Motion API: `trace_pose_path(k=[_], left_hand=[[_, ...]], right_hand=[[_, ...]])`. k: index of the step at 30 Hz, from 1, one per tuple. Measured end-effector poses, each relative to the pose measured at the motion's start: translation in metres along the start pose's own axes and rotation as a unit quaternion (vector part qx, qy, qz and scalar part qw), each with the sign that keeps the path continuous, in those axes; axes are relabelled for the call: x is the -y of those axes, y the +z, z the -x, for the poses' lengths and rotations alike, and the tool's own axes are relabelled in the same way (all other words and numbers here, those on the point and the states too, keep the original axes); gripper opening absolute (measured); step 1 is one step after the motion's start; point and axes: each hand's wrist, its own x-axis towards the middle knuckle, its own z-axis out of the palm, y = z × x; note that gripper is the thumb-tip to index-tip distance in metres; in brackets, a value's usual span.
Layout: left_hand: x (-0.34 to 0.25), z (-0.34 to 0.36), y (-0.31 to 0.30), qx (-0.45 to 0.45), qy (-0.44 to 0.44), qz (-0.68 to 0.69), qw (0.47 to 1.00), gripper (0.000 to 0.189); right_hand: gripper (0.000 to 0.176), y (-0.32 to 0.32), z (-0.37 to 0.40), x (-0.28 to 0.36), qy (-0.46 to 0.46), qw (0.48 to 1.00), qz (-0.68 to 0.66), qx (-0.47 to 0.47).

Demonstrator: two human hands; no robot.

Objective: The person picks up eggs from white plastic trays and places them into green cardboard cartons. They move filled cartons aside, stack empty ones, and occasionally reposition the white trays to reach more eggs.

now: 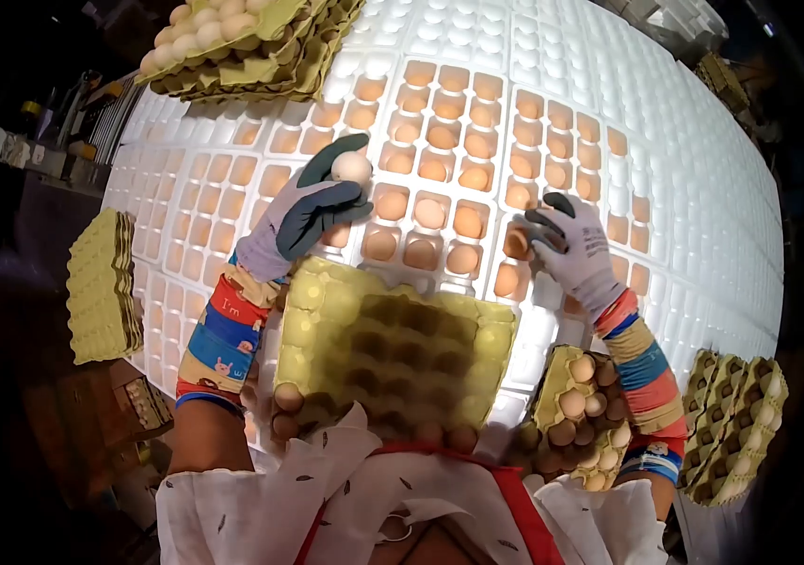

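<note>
My left hand (313,207), in a grey and dark glove, has its fingers wrapped around a pale egg (352,168) above the white foam trays. On the right, my right hand (571,240), gloved the same way, has its fingers bent beside a brown egg (516,243) in a tray cell; whether they grip it is unclear. Between and below the hands lies a yellow egg carton (402,348), with a few eggs along its near edge. Brown eggs sit in the foam tray (428,231) between my hands.
Stacked yellow cartons with eggs (233,47) stand at the upper left. Another carton stack (105,287) is at the far left. Near my right forearm is a carton of eggs (576,414), with more cartons (736,424) at the far right.
</note>
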Motion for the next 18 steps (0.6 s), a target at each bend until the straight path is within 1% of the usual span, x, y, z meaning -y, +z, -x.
trace_pose_path(k=[1, 2, 3, 4, 5, 6, 7, 8, 10, 11, 13, 14, 15, 18], left_hand=[[0.002, 0.012, -0.004, 0.003, -0.004, -0.033, 0.999, 0.054], [0.003, 0.018, -0.01, -0.003, -0.045, -0.069, 0.997, 0.058], [0.016, 0.02, -0.013, -0.012, 0.028, -0.166, 0.986, 0.062], [0.029, 0.022, -0.01, -0.022, 0.099, -0.261, 0.96, 0.067], [0.031, 0.029, 0.001, -0.032, 0.156, -0.363, 0.918, 0.074], [0.032, 0.035, 0.013, -0.032, 0.295, -0.505, 0.811, 0.073], [0.03, 0.04, 0.023, -0.023, 0.293, -0.489, 0.821, 0.072], [0.03, 0.044, 0.03, -0.016, 0.29, -0.473, 0.832, 0.071], [0.033, 0.049, 0.041, 0.005, 0.309, -0.455, 0.835, 0.073], [0.032, 0.052, 0.045, -0.002, 0.316, -0.46, 0.829, 0.071], [0.036, 0.056, 0.042, 0.002, 0.335, -0.434, 0.836, 0.069], [0.041, 0.056, 0.041, 0.006, 0.345, -0.419, 0.84, 0.067], [0.05, 0.057, 0.04, 0.005, 0.35, -0.396, 0.849, 0.066], [0.05, 0.072, 0.044, 0.004, 0.35, -0.405, 0.844, 0.068]], right_hand=[[0.033, 0.01, 0.006, 0.007, 0.01, 1.0, -0.009, 0.0], [0.034, 0.016, 0.008, 0.018, 0.019, 1.0, -0.018, -0.003], [0.035, 0.019, 0.013, 0.037, 0.07, 0.992, -0.101, -0.008], [0.037, 0.022, 0.016, 0.063, 0.121, 0.975, -0.184, -0.013], [0.039, 0.017, 0.015, 0.091, 0.178, 0.922, -0.339, 0.049], [0.045, 0.033, 0.024, 0.1, 0.13, 0.912, -0.386, 0.047], [0.045, 0.031, 0.025, 0.122, 0.194, 0.853, -0.48, 0.074], [0.046, 0.028, 0.023, 0.143, 0.253, 0.778, -0.565, 0.102], [0.046, 0.045, 0.024, 0.158, 0.297, 0.67, -0.676, 0.073], [0.038, 0.05, 0.023, 0.167, 0.306, 0.664, -0.681, 0.035], [0.036, 0.051, 0.032, 0.171, 0.32, 0.612, -0.721, 0.054], [0.037, 0.053, 0.038, 0.171, 0.327, 0.586, -0.739, 0.061], [0.041, 0.059, 0.045, 0.171, 0.324, 0.575, -0.749, 0.061], [0.045, 0.059, 0.057, 0.176, 0.314, 0.519, -0.791, 0.079]])
